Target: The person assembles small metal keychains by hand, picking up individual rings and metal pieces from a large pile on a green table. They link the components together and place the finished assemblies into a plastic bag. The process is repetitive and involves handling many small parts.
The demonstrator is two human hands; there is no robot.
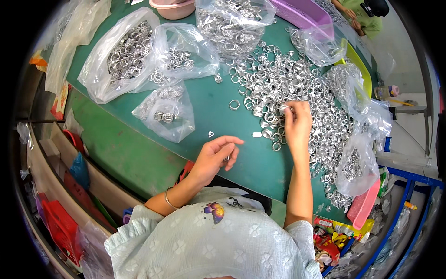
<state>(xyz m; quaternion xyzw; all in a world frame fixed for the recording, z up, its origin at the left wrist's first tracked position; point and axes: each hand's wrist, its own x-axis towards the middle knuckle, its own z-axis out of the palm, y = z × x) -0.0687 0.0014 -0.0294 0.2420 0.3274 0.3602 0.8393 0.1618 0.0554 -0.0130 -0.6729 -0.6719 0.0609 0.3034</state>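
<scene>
A wide heap of silver rings [269,76] spreads over the green table [204,109]. My right hand [298,123] is at the heap's near left part, thumb and fingertips pinched on a silver ring [282,108]. My left hand [216,156] hovers by the table's near edge. Its index finger points out while the other fingers curl around a small silver piece, apparently a ring [226,158], mostly hidden. A single ring [234,105] lies apart, left of the heap. Between my hands are a small white tag [257,135] and, further left, a tiny silver piece [211,134].
Clear plastic bags of rings stand at the far left [97,79], far middle [232,28] and right [357,162]. A purple basin [306,16], a green tray [360,65] and a pink tray [364,202] line the heap's side. Another person [367,21] sits at the far right.
</scene>
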